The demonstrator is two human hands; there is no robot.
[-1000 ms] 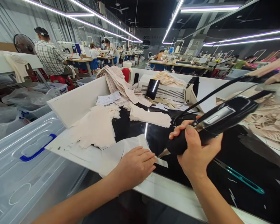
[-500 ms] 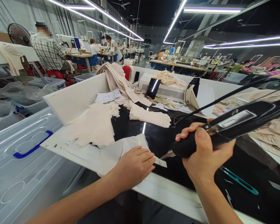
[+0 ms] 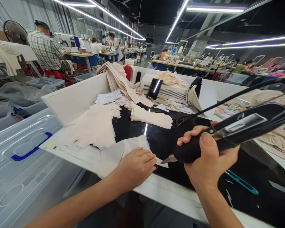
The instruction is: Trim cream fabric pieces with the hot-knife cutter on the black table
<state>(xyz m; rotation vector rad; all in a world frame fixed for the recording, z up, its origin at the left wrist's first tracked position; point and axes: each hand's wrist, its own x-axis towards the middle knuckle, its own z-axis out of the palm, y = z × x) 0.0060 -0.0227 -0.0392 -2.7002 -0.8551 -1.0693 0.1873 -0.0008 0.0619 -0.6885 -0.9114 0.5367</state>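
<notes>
My left hand (image 3: 139, 166) lies flat, palm down, on a thin white fabric piece (image 3: 133, 145) at the near edge of the table. A narrow end of the fabric sticks out to the right of my fingers. My right hand (image 3: 207, 155) is wrapped around a black corded electric cutter (image 3: 228, 129), with the thumb along its near side. The cutter's pointed metal blade (image 3: 169, 159) is over the fabric's narrow end, close to my left fingertips. Whether the blade touches the fabric I cannot tell.
Cream fabric stacks (image 3: 95, 125) and a folded cream strip (image 3: 150, 115) lie beyond my hands. Teal thread snips (image 3: 242, 182) rest at right. A phone (image 3: 155, 88) leans on a white machine (image 3: 166, 88). Clear lidded bins (image 3: 28, 171) stand left; people sit at sewing machines behind.
The cutter's blade has moved slightly left, from beside the fabric's narrow end to over it. My left hand stays flat on the fabric. The whole view has shifted a little.
</notes>
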